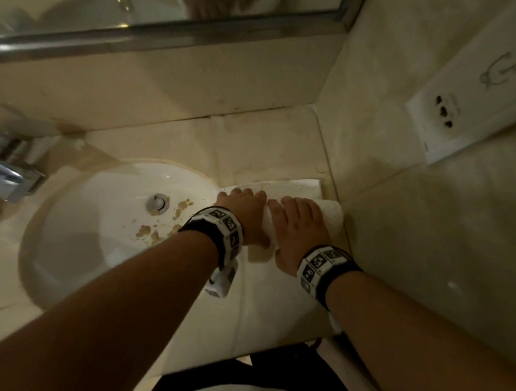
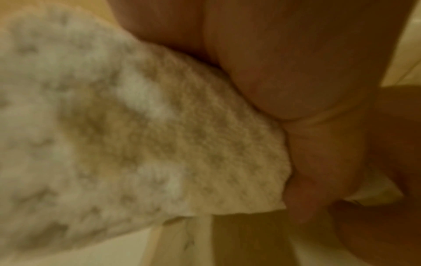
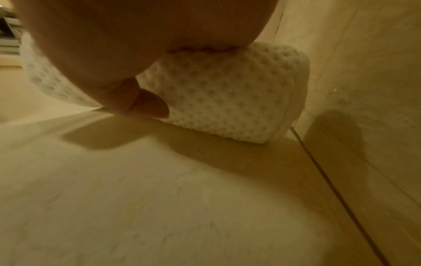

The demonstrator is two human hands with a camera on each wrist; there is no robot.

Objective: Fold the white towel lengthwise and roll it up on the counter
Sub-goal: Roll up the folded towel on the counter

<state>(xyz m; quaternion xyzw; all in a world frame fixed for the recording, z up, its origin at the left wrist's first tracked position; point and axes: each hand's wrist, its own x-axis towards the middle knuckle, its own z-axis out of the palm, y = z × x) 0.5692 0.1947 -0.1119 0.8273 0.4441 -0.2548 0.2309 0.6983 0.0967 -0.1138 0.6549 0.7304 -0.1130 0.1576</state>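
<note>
Both forearms reach in from 6 o'clock, each wearing a black wrist strap (image 1: 326,272) with printed markers. At the centre, the left hand (image 1: 244,215) and right hand (image 1: 296,229) lie side by side, palms down, on the white towel (image 1: 328,211), fingers curved over its rolled part and the right thumb (image 3: 150,106) tucked against the roll's near side, so both grasp it. From the roll, a flat unrolled strip runs toward 12 o'clock on the beige counter (image 1: 261,299). At 3 o'clock, a tiled side wall (image 1: 426,232) stands just beside the roll's end; it carries a white socket plate (image 1: 449,115). At 9 o'clock, the sink (image 1: 72,211) opens just beside the left hand, with a drain (image 1: 158,202) and brown crumbs (image 1: 148,232) in its bowl and a chrome tap (image 1: 9,175) at its far edge. Bare counter lies toward 6 o'clock and toward 12 o'clock as far as the back wall, where a mirror frame (image 1: 169,34) runs across.
</note>
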